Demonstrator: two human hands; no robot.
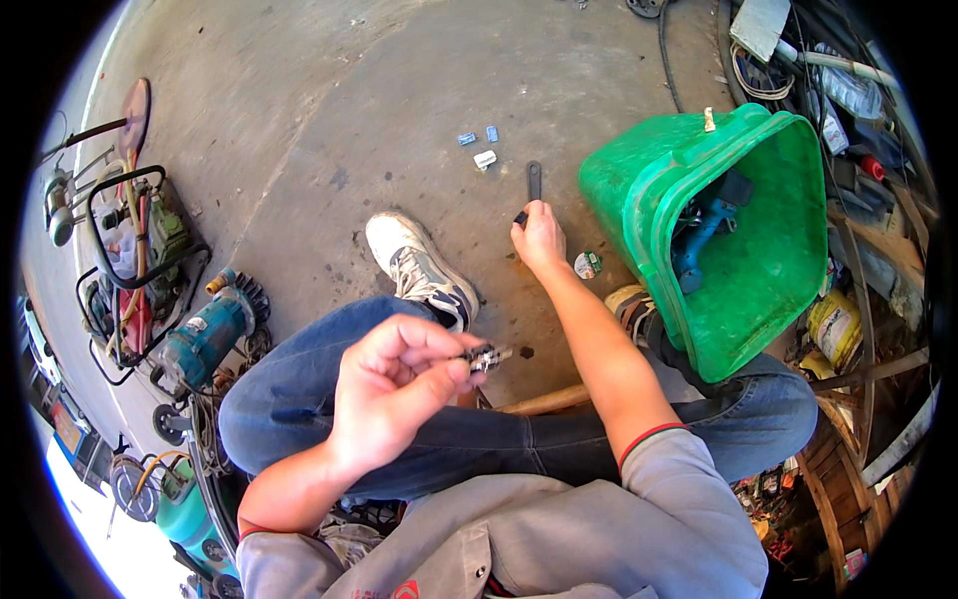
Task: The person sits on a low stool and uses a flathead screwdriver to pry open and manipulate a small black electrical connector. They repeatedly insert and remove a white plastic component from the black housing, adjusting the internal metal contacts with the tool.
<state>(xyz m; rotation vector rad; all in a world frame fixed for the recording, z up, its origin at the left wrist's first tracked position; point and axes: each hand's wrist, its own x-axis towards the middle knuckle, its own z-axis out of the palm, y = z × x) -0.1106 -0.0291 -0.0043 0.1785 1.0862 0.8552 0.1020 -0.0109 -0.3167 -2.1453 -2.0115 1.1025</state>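
Observation:
My left hand [404,384], above my lap, has its fingertips closed on a small black and metal part [484,359]. My right hand [541,240] reaches down over the concrete floor, fingers closed round a dark flat wrench [534,180] whose handle sticks out beyond the fingers, pointing away from me. Small blue pieces [492,134] and a white piece [485,160] lie beyond it. A small round lid-like item [588,266] lies right of my right hand.
A green plastic bin [758,295] on its side holds blue tools [689,265]. Machinery [150,250] and a teal motor [200,344] stand at left. Hoses, scrap and a yellow container [833,329] crowd the right. My shoe [404,255] is beside the wrench area.

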